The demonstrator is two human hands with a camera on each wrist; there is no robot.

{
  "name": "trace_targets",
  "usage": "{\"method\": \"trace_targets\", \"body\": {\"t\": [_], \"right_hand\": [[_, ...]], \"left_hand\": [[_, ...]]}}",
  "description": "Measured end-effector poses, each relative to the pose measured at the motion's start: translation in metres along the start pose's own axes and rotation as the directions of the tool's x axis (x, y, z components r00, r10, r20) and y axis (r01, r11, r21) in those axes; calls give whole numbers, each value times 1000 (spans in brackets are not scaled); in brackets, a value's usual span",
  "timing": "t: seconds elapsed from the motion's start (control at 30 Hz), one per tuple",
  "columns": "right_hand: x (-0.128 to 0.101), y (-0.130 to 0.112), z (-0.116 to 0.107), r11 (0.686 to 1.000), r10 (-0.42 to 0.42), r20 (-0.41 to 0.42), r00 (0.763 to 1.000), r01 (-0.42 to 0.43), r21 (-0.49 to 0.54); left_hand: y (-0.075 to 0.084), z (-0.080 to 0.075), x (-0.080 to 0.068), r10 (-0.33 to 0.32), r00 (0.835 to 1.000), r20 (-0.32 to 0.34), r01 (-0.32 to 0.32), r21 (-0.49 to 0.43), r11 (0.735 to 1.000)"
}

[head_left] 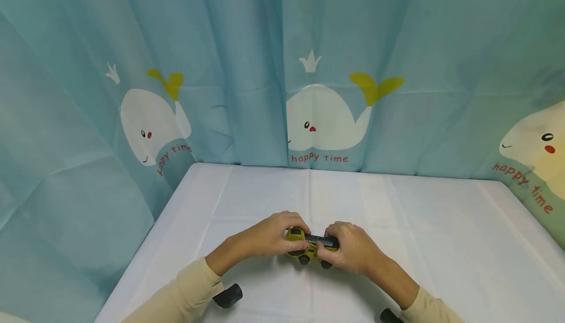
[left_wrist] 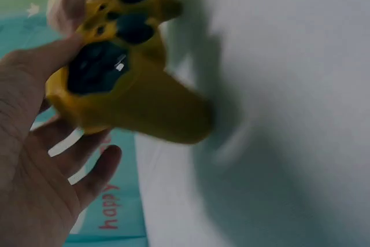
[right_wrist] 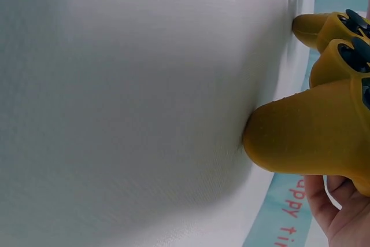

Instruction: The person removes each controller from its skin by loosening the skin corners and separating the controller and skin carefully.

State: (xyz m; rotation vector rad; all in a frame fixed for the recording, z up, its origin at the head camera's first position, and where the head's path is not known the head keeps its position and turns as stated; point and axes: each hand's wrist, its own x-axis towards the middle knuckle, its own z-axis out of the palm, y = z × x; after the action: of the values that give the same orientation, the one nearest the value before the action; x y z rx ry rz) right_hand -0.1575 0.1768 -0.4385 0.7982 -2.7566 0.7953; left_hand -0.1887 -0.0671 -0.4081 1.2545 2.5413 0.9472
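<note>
Both hands hold a yellow game controller (head_left: pixel 312 251) with black sticks and buttons, low over the table. My left hand (head_left: pixel 278 235) grips its left end, the thumb on the near side and fingers over the top. At the other end, my right hand (head_left: pixel 353 250) pinches it, with a dark strip along the top edge beneath its fingers. The left wrist view shows the controller (left_wrist: pixel 165 105) with its grips pointing toward the cloth and the left thumb by a black button area. In the right wrist view, one rounded grip (right_wrist: pixel 300 128) reaches right down to the cloth.
White cloth (head_left: pixel 247 190) covers the table. A pale blue curtain (head_left: pixel 247 68) with whale prints hangs behind and at the left side. Black devices sit at the left cuff (head_left: pixel 228 296) and the right cuff (head_left: pixel 390 316).
</note>
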Motion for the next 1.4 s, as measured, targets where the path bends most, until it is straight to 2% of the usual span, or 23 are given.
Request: {"method": "trace_targets", "body": {"t": [0.07,0.2,0.37,0.57,0.67,0.73,0.8,0.9,1.0,1.07,1.23,1.4], "right_hand": [[-1,1,0,1000,-2,-6,1000,2,5],[-1,2,-2,999,-18,-5,1000,18,31],[2,2,-9,999,-12,76,997,8,53],[9,1,-15,997,25,162,987,-36,70],[11,2,-14,996,30,176,984,-45,81],[12,3,-15,996,36,176,984,-50,78],[12,5,-16,997,36,174,984,-48,65],[10,6,-18,998,32,183,983,-42,50],[10,6,-19,999,22,162,987,-29,45],[11,4,-19,999,11,140,990,-18,47],[13,0,-12,997,-8,129,992,-2,75],[5,1,-9,997,8,125,992,-17,74]], "left_hand": [[2,-6,5,-3,999,46,2,17,1000],[6,-11,11,-21,998,59,15,99,995],[10,-10,13,-20,999,45,14,121,993],[13,-10,14,-11,998,68,0,155,988],[14,-9,13,46,997,54,-58,235,970],[14,-9,13,102,994,24,-104,308,946],[15,-10,13,119,993,11,-114,374,920],[16,-14,16,99,993,71,-120,420,900],[17,-21,22,81,982,169,-141,382,913],[17,-26,25,94,976,197,-163,371,914],[17,-31,22,146,980,135,-190,417,889],[13,-21,18,213,976,50,-216,377,901]]}}
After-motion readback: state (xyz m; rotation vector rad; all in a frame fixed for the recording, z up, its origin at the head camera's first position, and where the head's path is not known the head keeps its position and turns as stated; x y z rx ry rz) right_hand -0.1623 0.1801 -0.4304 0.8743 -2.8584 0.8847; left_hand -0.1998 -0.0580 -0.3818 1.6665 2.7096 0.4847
